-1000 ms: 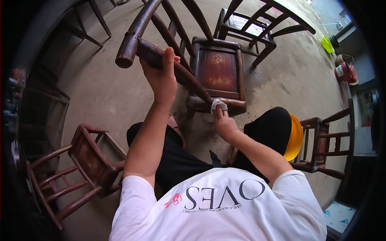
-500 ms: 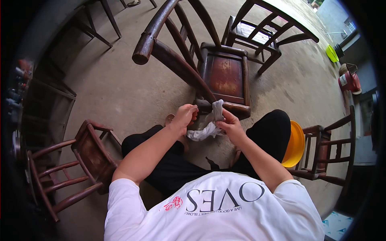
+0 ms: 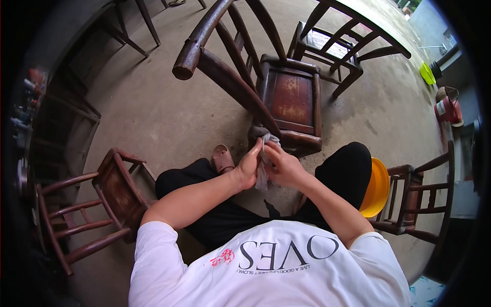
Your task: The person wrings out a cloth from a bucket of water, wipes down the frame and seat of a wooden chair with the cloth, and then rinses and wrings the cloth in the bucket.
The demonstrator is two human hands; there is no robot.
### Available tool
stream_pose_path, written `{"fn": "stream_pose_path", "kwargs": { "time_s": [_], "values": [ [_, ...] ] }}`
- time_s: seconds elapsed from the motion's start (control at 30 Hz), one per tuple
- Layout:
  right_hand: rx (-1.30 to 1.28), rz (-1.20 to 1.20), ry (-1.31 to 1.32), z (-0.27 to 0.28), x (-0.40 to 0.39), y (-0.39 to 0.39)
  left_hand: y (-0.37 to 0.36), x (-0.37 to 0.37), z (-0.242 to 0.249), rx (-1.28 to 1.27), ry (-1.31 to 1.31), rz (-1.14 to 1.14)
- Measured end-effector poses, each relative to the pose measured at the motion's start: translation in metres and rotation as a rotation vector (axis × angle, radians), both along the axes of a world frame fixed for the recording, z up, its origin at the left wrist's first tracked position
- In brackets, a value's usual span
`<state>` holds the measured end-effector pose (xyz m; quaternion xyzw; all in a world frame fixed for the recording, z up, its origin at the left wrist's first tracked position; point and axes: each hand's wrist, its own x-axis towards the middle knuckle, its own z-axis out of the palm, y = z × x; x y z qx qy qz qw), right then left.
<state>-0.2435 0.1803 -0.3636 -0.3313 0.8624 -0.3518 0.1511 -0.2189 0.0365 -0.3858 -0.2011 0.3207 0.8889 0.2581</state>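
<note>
A pale, damp-looking cloth (image 3: 262, 176) hangs between my two hands, its upper part against the near corner of a dark wooden chair (image 3: 292, 97). My left hand (image 3: 249, 166) presses on the cloth from the left, thumb up along it. From the right, my right hand (image 3: 284, 165) grips the cloth with bent fingers. The chair has a worn reddish seat panel, and its curved back leans to the left over the floor. Part of the cloth is hidden behind my fingers.
A second chair (image 3: 353, 61) stands beyond the first. Small chairs are at the left (image 3: 120, 187) and right (image 3: 411, 197). A yellow basin (image 3: 377, 188) sits by my right knee. A sandal (image 3: 222, 158) shows near my left knee. A red bucket (image 3: 448, 110) stands far right.
My hands have come together on the cloth, the left moving right to meet it. The cloth now hangs down instead of spreading leftward. More of the sandal shows, and the view has shifted slightly.
</note>
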Motion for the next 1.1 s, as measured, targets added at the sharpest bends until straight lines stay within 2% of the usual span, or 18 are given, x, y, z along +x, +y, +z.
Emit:
{"fn": "stream_pose_path", "kwargs": {
  "time_s": [0.07, 0.13, 0.17, 0.2, 0.27, 0.33, 0.4, 0.47, 0.5, 0.53, 0.6, 0.67, 0.73, 0.87, 0.93, 0.97, 1.07, 1.1],
  "values": [
    [0.109, 0.071, 0.132, -0.002, 0.005, -0.002, -0.001, 0.004, -0.010, -0.003, -0.077, 0.020],
    [-0.022, 0.142, -0.037, -0.003, -0.003, 0.005, -0.005, 0.007, -0.028, -0.226, 0.019, 0.071],
    [-0.094, 0.060, -0.124, 0.009, -0.008, 0.008, -0.006, 0.004, -0.049, -0.298, 0.045, 0.229],
    [-0.111, -0.008, 0.047, 0.006, -0.016, 0.016, -0.012, -0.001, -0.055, -0.299, 0.042, 0.228],
    [-0.095, -0.194, 0.149, -0.003, -0.040, 0.032, -0.028, -0.015, -0.063, -0.606, 0.088, 0.397],
    [-0.249, -0.500, 0.040, -0.022, -0.069, 0.046, -0.027, -0.024, -0.048, -0.775, 0.117, 0.397],
    [0.116, -0.703, 0.346, -0.068, -0.107, 0.069, -0.020, -0.033, -0.045, -0.949, 0.148, 0.398],
    [0.197, -0.836, 0.281, -0.083, -0.129, 0.074, -0.009, -0.042, -0.057, -1.013, 0.150, 0.493],
    [0.286, -0.969, 0.215, -0.086, -0.133, 0.074, -0.012, -0.044, -0.072, -1.425, 0.315, 0.248],
    [0.286, -0.970, 0.209, -0.089, -0.133, 0.073, -0.011, -0.046, -0.087, -1.428, 0.312, 0.244],
    [0.322, -0.950, -0.137, -0.090, -0.134, 0.066, -0.004, -0.051, -0.093, -1.818, 0.380, 0.074],
    [0.322, -0.952, -0.074, -0.097, -0.129, 0.060, -0.004, -0.059, -0.082, -1.786, 0.341, 0.046],
    [0.377, -0.979, -0.042, -0.090, -0.127, 0.054, -0.005, -0.066, -0.063, -1.740, 0.168, -0.205],
    [0.412, -0.982, -0.037, -0.091, -0.126, 0.054, -0.025, -0.086, -0.072, -1.732, 0.366, -0.176],
    [0.409, -0.961, 0.000, -0.092, -0.124, 0.054, -0.025, -0.104, -0.042, -1.616, 0.068, -0.411],
    [0.425, -0.963, -0.027, -0.086, -0.125, 0.052, -0.024, -0.105, -0.041, -1.637, 0.058, -0.408],
    [0.408, -0.960, -0.020, -0.087, -0.124, 0.052, -0.048, -0.112, -0.080, -1.666, 0.301, -0.336],
    [0.398, -0.976, -0.031, -0.087, -0.124, 0.051, -0.076, -0.131, -0.143, -1.631, 0.366, -0.308]
  ]
}}
